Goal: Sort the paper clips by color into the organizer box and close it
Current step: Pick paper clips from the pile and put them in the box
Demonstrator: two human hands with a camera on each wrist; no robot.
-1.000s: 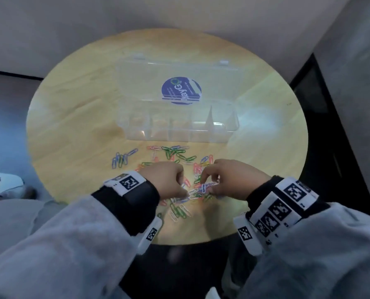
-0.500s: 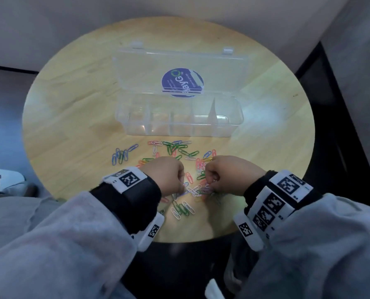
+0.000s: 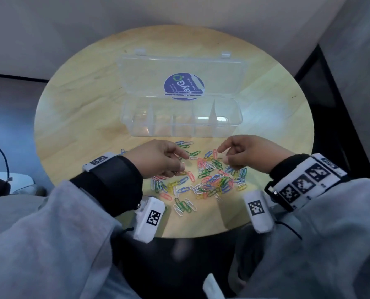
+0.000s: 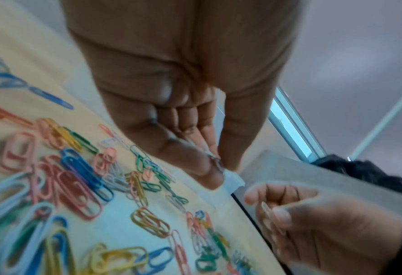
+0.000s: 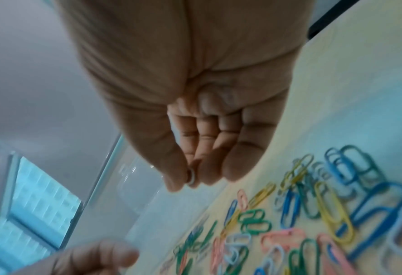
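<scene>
Paper clips scattered beneath and between both hands

The desk is pale wood with a smooth, slightly glossy grain. The organizer box is clear glossy plastic. The paper clips look smoothly colour-coated.

Round table: organizer box, paper clips
</scene>
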